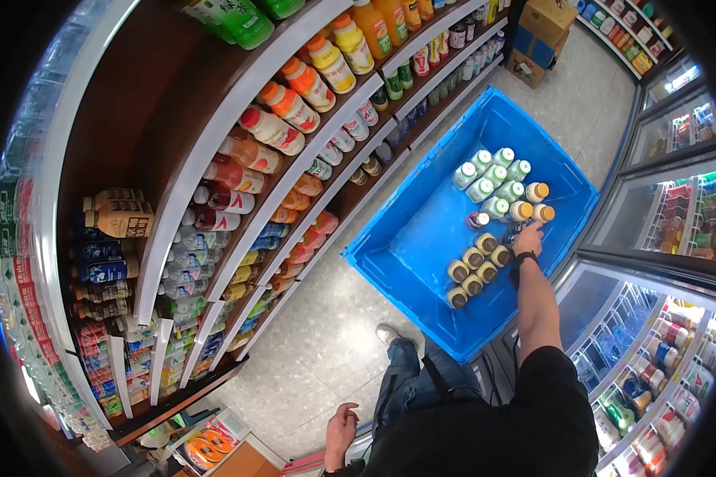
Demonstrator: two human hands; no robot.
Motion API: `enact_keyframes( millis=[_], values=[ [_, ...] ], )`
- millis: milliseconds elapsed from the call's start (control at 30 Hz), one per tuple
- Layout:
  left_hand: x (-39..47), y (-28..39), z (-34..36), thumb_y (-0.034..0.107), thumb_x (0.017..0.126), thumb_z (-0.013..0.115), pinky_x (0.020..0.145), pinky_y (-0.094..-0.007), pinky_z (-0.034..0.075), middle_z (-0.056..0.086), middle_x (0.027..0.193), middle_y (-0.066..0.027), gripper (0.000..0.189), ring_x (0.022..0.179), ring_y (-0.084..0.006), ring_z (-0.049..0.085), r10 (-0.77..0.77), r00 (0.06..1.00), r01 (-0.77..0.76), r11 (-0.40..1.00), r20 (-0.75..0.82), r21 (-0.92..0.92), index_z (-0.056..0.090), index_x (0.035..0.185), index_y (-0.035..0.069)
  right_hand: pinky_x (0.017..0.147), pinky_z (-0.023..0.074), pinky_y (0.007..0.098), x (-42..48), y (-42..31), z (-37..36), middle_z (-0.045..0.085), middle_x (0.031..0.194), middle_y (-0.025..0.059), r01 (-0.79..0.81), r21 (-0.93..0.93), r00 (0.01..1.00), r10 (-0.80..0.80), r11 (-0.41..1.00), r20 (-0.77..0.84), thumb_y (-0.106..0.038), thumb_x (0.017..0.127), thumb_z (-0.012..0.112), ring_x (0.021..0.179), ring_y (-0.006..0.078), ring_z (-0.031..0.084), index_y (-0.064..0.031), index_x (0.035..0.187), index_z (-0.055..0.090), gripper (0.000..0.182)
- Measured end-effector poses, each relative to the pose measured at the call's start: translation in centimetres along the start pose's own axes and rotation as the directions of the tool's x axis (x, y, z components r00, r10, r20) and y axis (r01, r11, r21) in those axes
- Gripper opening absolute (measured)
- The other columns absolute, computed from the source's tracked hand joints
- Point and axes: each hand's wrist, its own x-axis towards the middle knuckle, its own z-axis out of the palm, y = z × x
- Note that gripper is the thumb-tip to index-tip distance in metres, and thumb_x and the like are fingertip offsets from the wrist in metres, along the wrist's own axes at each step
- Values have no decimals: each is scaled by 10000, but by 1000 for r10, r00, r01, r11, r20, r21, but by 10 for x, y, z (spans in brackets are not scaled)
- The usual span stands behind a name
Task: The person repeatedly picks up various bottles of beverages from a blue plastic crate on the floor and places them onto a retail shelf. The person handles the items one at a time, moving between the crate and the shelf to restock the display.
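Note:
My right hand (530, 239) reaches down into a big blue plastic crate (417, 229). Its fingers are at a dark-labelled bottle (515, 228), just below several orange-capped bottles (521, 210); whether they grip one is hidden. A group of white-capped bottles with green-and-white labels (496, 174) stands upright toward the crate's far side. Beside them is a small dark bottle with a white cap (477, 220). Nearer me, several brown-topped bottles (472, 259) stand in rows. My left hand (341, 428) hangs outside the crate by my side, fingers loosely curled, holding nothing.
Shelves of drink bottles (286, 107) run along the left. On the right are glass-door coolers (662, 220), with lit, stocked racks (656, 358) close to my right arm. A cardboard box (540, 36) stands beyond the crate on the tiled floor (316, 340).

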Motion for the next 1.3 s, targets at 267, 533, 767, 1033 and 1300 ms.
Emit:
enact_keyframes(
  millis=[267,533,767,1033,1300],
  values=[
    [6,32,-21,24,890,461,691,-332,521,666,778,-93,282,741,-215,671,215,972,-224,970,-88,-97,631,1114,46,768,527,535,-46,7,-119,611,1081,260,252,-13,967,-252,968,-43,-304,975,544,886,453,658,-46,1341,355,487],
    [24,123,-55,118,945,557,814,-375,504,656,992,-160,210,933,-292,656,673,723,-688,721,-157,-81,629,1124,34,690,523,512,-164,-24,-304,623,1050,229,821,-102,561,-827,562,-43,-225,907,638,850,433,646,-48,1333,412,514],
    [2,184,-110,262,866,726,962,-392,455,587,1217,-159,564,1108,-318,585,952,211,-973,227,-220,49,492,1330,42,717,530,471,-363,-98,-406,644,1081,206,995,-32,95,-993,93,68,-242,859,701,892,411,650,-66,1242,503,466],
    [-16,67,-205,285,719,873,953,-376,477,574,1305,-115,819,1164,-222,579,902,401,-762,425,159,-489,450,1381,55,636,514,439,-566,-174,-413,661,901,172,888,325,-394,-902,-325,175,-216,879,688,768,365,649,-66,1287,512,469],
    [-29,-63,-219,361,780,799,1052,-598,432,516,1336,-125,532,1239,-320,531,854,461,-142,-197,-241,-970,551,1135,52,653,506,354,-666,-264,-371,652,787,124,743,442,-562,-827,-503,4,-129,899,623,717,278,645,-26,1090,640,218]
  ],
)
